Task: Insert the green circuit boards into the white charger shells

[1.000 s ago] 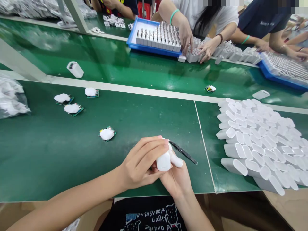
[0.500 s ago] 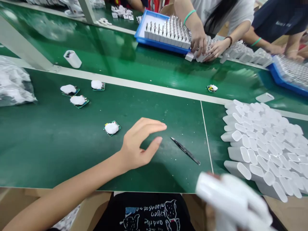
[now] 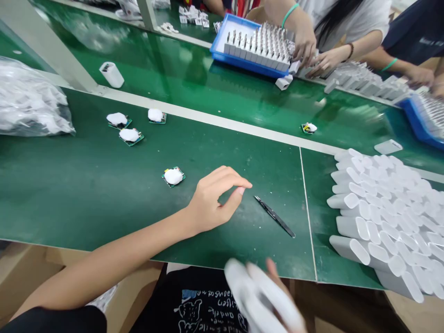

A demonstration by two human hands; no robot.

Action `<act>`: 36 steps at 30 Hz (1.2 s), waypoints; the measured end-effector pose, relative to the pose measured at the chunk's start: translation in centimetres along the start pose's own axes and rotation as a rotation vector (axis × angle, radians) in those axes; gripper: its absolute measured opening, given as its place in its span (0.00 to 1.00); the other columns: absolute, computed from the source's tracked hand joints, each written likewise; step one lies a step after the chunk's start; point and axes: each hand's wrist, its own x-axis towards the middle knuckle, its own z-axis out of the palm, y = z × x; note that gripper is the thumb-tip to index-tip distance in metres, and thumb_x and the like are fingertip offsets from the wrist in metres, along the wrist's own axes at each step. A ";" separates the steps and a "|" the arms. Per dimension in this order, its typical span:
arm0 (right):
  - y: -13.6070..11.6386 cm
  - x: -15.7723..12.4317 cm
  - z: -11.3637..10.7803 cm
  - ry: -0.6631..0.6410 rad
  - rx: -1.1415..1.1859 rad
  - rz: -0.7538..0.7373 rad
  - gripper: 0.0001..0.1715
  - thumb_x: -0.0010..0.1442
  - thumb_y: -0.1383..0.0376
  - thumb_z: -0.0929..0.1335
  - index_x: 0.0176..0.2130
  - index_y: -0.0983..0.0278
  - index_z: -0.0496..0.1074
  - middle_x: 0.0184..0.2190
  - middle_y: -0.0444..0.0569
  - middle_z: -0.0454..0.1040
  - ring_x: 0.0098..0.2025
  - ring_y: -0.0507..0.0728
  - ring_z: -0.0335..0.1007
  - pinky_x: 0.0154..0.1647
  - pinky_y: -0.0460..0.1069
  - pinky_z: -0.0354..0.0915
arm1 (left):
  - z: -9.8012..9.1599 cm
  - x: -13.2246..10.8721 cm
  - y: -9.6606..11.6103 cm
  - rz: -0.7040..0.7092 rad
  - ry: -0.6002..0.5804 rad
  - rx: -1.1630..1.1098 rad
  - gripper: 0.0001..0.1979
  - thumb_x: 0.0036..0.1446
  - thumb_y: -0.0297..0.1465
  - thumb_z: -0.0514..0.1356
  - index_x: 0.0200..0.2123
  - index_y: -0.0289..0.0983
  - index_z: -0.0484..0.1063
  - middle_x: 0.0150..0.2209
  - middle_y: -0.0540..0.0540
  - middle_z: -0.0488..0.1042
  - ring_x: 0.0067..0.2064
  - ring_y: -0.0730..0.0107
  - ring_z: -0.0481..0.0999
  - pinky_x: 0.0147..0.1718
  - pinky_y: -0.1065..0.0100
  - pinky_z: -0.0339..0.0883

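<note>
My left hand [image 3: 217, 201] hovers over the green bench with its thumb and fingertips pinched together, and nothing shows between them. Just right of its fingertips lies a pair of black tweezers [image 3: 274, 216]. To its left rests a small circuit board [image 3: 173, 176] topped with a white blob. At the bench's front edge, my right hand [image 3: 275, 275] is closed around white plastic casings [image 3: 255, 296], at least two of them. Motion blurs these casings, and they hide most of that hand.
Many white casings [image 3: 378, 217] are stacked at right. More circuit boards [image 3: 130, 135] lie at left near a bag of white parts [image 3: 31, 101]. A single casing [image 3: 111, 75] sits beyond the pale strip. Across the bench, co-workers' hands [image 3: 326, 60] work beside a blue tray [image 3: 249, 67].
My right hand has swung left with the white casings, from beside the stack to in front of my body. My left thumb and fingers have drawn together. The view has shifted slightly.
</note>
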 end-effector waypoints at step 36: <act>-7.0 11.6 -8.2 0.327 0.659 0.394 0.17 0.52 0.60 0.72 0.42 0.63 0.73 0.37 0.48 0.78 0.38 0.54 0.75 0.39 0.49 0.71 | 0.6 -2.0 1.6 0.041 -0.214 -0.228 0.17 0.68 0.38 0.44 0.51 0.36 0.63 0.43 0.40 0.72 0.53 0.58 0.68 0.58 0.46 0.59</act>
